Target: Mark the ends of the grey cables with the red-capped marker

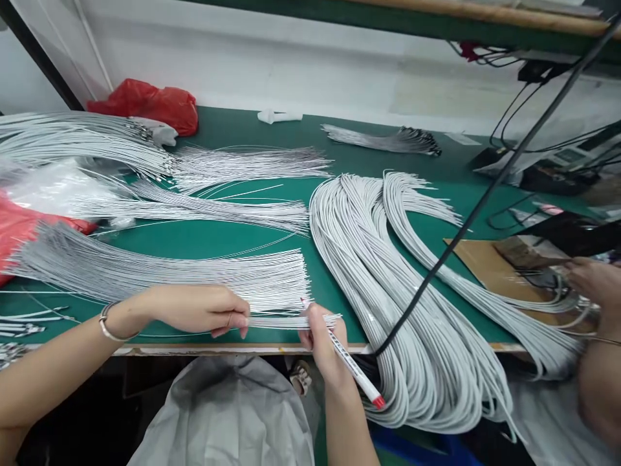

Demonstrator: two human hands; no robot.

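Observation:
My left hand (208, 310) is closed around a small bunch of thin white wires (274, 321) along the table's front edge. At the bunch's other end, my right hand (323, 333) holds a white marker (356, 369) with a red end. The marker's red tip points up and left, beside the wire ends. My right thumb and fingers are also at these wires; whether they grip them is partly hidden. Just behind both hands lies a wide sheaf of thin grey-white wires (194, 268), its cut ends facing right.
Thick looped bundles of grey cable (369, 259) hang over the front edge at right. A black cord (451, 243) crosses diagonally above them. Further wire bundles (252, 162) and red bags (145, 103) lie behind. A co-worker's hand (589, 281) handles cables at far right.

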